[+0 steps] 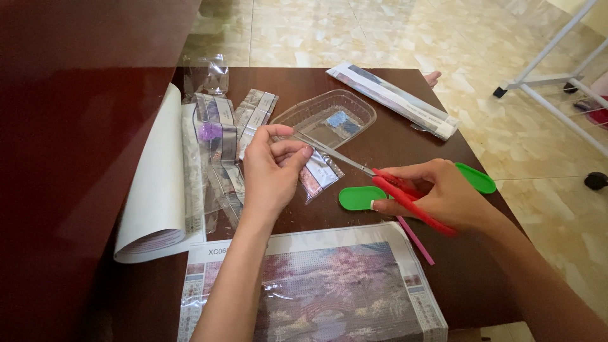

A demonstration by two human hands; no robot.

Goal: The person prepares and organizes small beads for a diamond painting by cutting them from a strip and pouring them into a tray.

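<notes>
Nearest to the camera lies one canvas with a picture of pink trees under a clear film; a white strip with small colour squares runs along its right edge. It rests on the dark brown counter. To the left of it one roll of white paper lies partly open.

Above the canvas the two hands work. The left hand is closed in a pinch: thumb and fingers grip the top of a small clear bag, which hangs down to the counter and has a white label in its middle. The right hand is closed around the red handles of one pair of scissors. The thin metal blades point left and up and reach the bag just beside the left fingers.

Two green oval trays are on the counter: one tray just under the scissors, the other behind the right hand. One pink pen sticks out below the right hand.

Left of the left hand several small clear bags with white labels lie in a pile; one holds something purple. I cannot count them exactly. Further away stands one clear plastic box with blue pieces inside. At the far edge one long flat package, white and grey, lies diagonally.
</notes>
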